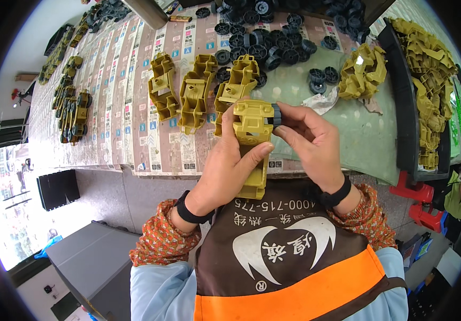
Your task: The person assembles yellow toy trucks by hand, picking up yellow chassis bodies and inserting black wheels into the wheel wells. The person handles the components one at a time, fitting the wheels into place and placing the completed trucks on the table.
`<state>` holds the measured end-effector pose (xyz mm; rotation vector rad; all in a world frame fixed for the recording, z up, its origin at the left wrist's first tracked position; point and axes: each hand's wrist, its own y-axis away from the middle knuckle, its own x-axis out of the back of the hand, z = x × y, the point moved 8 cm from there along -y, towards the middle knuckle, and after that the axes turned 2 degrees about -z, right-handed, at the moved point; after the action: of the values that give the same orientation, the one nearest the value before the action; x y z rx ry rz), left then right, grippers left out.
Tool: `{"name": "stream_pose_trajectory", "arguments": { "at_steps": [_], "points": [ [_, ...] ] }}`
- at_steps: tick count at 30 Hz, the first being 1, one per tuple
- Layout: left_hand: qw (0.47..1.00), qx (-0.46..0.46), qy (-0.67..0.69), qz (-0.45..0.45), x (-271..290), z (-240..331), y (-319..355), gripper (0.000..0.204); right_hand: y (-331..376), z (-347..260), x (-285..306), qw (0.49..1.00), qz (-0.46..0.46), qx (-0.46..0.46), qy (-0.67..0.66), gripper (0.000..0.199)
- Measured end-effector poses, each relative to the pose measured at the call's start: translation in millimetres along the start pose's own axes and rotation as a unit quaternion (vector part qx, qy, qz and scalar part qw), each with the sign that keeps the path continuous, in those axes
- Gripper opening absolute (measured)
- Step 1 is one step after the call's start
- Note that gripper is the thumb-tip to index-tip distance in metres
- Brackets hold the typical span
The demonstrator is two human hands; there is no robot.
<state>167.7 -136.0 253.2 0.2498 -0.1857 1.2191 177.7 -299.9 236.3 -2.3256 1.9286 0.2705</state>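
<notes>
My left hand (229, 160) grips an olive-yellow plastic toy car body (253, 128), held upright in front of my chest. My right hand (310, 142) pinches a small black wheel (277, 114) against the body's upper right side. Just beyond on the table lie three more yellow car bodies (196, 91) in a row without wheels. A heap of loose black wheels (265, 32) lies farther back.
A black tray (404, 107) at the right holds several yellow bodies (428, 80); another body (362, 72) rests beside it on green cloth. Finished cars with wheels (73, 109) line the table's left edge. A grey box (91, 262) stands on the floor at the left; red stools (420, 200) at the right.
</notes>
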Motion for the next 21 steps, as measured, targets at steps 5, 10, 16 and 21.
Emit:
{"name": "stream_pose_trajectory", "arguments": {
  "at_steps": [5,10,16,21],
  "points": [
    [0.999,0.012,-0.034,-0.016,-5.5,-1.0,2.5,0.087,23.6,-18.2,-17.5,0.991,-0.036,0.063,0.116,0.064],
    [0.999,0.004,-0.044,-0.027,-16.2,1.6,2.5,0.086,22.2,-23.4,-11.3,0.977,-0.063,0.092,0.183,0.073],
    [0.999,0.011,-0.037,-0.038,-22.8,-3.4,2.1,0.082,12.9,-29.3,-2.5,0.967,-0.061,0.042,0.243,0.063],
    [0.969,0.098,0.225,-0.016,-18.5,-25.5,-3.5,0.072,-43.9,-53.3,34.5,0.879,-0.043,0.056,0.472,0.039]
  ]
}}
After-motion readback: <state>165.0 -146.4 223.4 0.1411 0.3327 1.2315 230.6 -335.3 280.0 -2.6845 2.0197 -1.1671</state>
